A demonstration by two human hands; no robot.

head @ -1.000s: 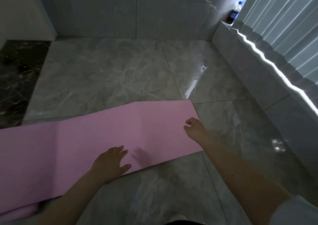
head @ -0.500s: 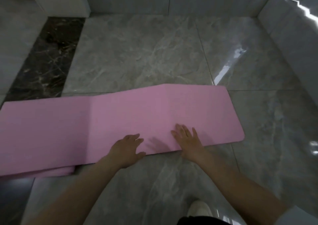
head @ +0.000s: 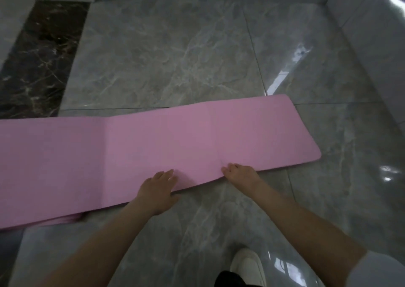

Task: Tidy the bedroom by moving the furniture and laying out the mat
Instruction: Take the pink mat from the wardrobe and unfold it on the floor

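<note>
Pink mat (head: 166, 146) lies on the grey marble-patterned tile floor (head: 175, 52), long axis running left to right across the view, rising slightly toward the right. Its right end finishes in rounded corners short of the low tiled ledge (head: 372, 52) at right; its left end runs out of frame. Upper surface is smooth, matte, foam-like, with two faint crosswise creases dividing it into panels. At the near left edge a second pink layer shows beneath the top one, so that part lies doubled. The near edge between the hands is lifted a little off the floor, forming a shallow wave.

Left hand (head: 156, 191) rests on the near edge of the mat, fingers together and flat on top, thumb on the floor side at the rim; whether it pinches the edge cannot be told. Right hand (head: 241, 173) sits at the near edge further right, fingers curled and bunched on the mat surface; a firm grip is not confirmed.

Floor tiles are glossy, with bright reflections at right. A dark brown veined stone strip (head: 39, 56) runs along the left of the floor. White shoe (head: 247, 264) stands on the tile at the bottom, clear of the mat. No containers in view
</note>
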